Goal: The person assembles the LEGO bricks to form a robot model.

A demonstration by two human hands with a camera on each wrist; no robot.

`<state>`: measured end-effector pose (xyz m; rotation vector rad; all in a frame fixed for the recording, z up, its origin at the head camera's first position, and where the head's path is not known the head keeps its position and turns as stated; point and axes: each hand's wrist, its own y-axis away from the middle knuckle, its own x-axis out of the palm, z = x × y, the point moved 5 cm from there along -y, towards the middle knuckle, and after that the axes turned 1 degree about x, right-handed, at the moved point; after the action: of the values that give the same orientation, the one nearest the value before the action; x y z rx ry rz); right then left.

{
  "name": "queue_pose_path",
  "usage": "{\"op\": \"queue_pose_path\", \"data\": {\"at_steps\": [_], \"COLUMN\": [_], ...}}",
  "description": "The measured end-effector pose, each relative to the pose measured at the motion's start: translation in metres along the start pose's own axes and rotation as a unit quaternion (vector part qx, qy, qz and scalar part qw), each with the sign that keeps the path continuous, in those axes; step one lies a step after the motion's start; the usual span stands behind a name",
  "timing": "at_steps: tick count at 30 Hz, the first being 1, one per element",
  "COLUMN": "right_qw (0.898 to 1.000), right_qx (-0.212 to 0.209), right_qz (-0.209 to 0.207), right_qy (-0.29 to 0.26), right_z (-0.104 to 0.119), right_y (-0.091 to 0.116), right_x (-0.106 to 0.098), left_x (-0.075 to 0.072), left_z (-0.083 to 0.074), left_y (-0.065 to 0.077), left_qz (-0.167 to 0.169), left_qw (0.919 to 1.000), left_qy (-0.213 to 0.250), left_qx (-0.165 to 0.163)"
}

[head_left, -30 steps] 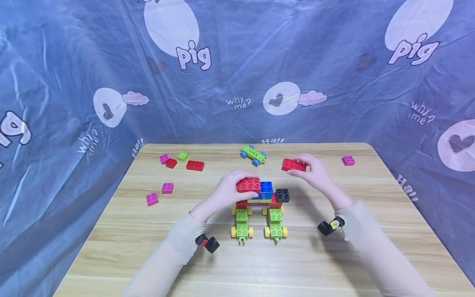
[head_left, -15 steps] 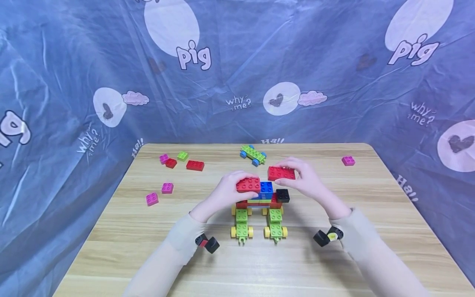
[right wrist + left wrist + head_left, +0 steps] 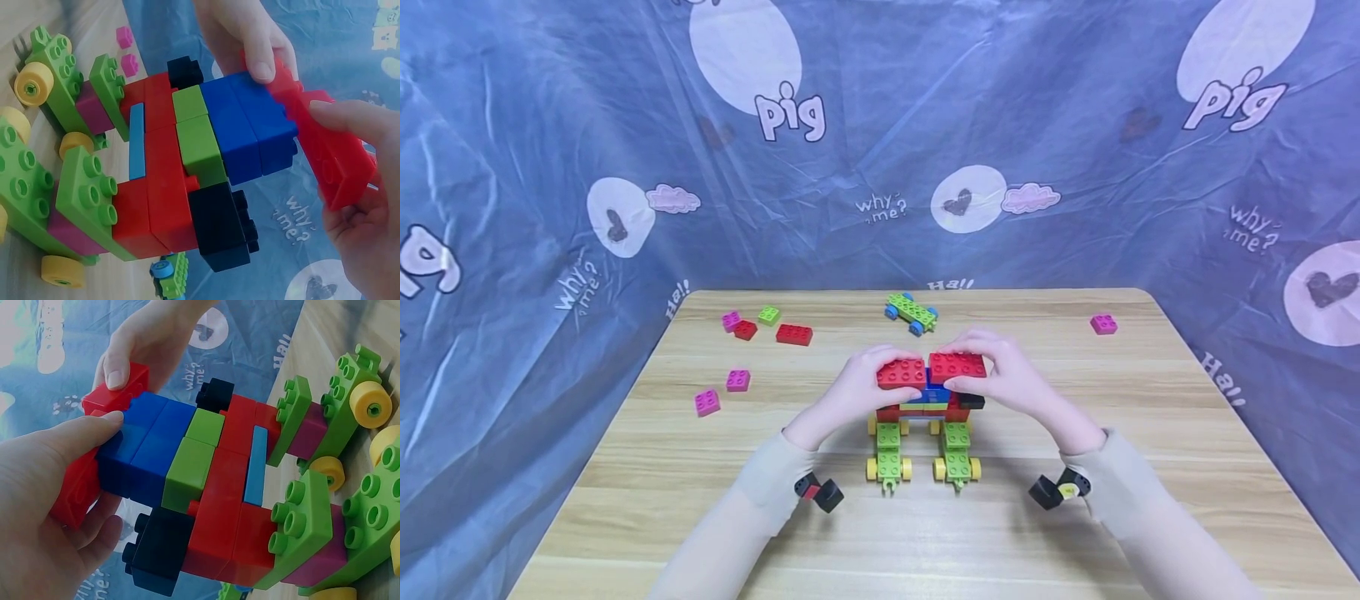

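A built figure of toy bricks stands on two green wheeled bases (image 3: pixel 889 457) with yellow wheels. Its body stacks red bricks (image 3: pixel 215 506), lime bricks (image 3: pixel 187 465) and blue bricks (image 3: pixel 147 444), with a black brick (image 3: pixel 164 547) jutting from each side. At the top left, my left hand (image 3: pixel 848 390) grips a red brick (image 3: pixel 901 373) set on the blue ones. My right hand (image 3: pixel 1018 383) pinches another long red brick (image 3: pixel 957 367) over the right part of the blue top. In the right wrist view it looks slightly tilted at the blue studs; whether it is seated, I cannot tell.
A green car base (image 3: pixel 912 312) with blue wheels lies behind the figure. Pink bricks (image 3: pixel 738 381), red bricks (image 3: pixel 794 335) and a lime brick (image 3: pixel 769 315) are scattered at the left. One pink brick (image 3: pixel 1103 324) lies far right. A blue printed cloth (image 3: pixel 880 150) hangs behind the table.
My right hand has brought its red brick leftward and down, from the right of the figure to the top of the blue bricks. The left hand has stayed in place on its red brick.
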<state>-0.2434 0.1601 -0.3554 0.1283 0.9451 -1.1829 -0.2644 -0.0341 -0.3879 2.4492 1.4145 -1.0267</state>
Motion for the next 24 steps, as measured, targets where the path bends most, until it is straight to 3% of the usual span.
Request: {"op": "queue_pose_path", "data": {"at_steps": [24], "right_qw": [1.0], "right_qx": [-0.025], "right_qz": [0.016], "right_qy": [0.002], "right_z": [0.0035], "right_y": [-0.002], "right_x": [0.008], "left_x": [0.0008], "left_z": [0.0027], "left_y": [-0.0003], "left_qz": [-0.005], "left_qw": [1.0], "left_qy": [0.001], "left_qx": [0.003]}}
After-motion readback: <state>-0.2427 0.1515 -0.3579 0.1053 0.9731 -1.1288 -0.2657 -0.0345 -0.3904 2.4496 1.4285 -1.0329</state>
